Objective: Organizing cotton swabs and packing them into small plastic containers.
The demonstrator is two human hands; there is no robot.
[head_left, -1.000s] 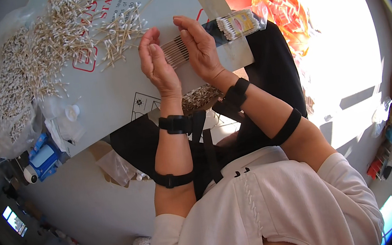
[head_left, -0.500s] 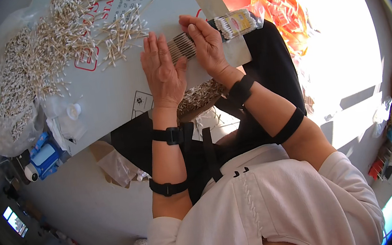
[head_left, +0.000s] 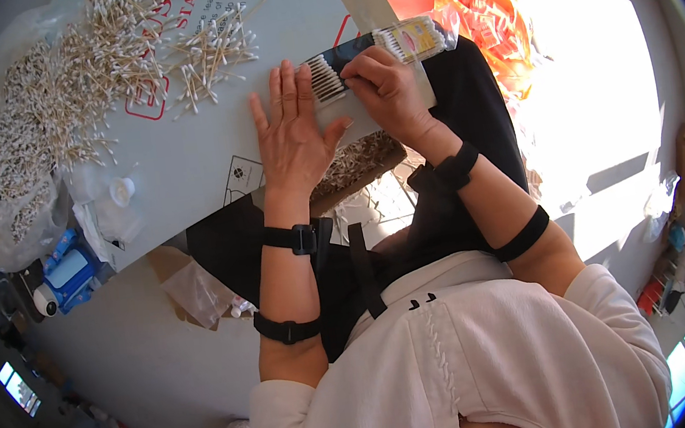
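My left hand (head_left: 292, 139) lies palm down on the grey tabletop, fingers spread and thumb out, its index fingertip beside a neat row of cotton swabs (head_left: 326, 77). The swabs lie side by side along a dark strip (head_left: 350, 49). My right hand (head_left: 386, 93) is closed, thumb and fingertips pressed together at the row's right end; whatever is between them is hidden. Just beyond that hand, a clear packet of cotton swabs with a yellow label (head_left: 421, 36) reaches the table's right edge. A small loose scatter of cotton swabs (head_left: 212, 59) lies past my left fingertips.
A large heap of cotton swabs (head_left: 32, 124) spills from a clear bag at the left. A blue and white bottle-like object (head_left: 72, 277) is at the table's near-left edge. Below the table edge, a box of swabs (head_left: 366, 164) sits by my lap. An orange plastic bag (head_left: 486, 25) lies right.
My left hand has shifted off the swab row and spread its fingers. My right hand has moved right and nearer, closing its fingers; the dark strip and swab ends now show.
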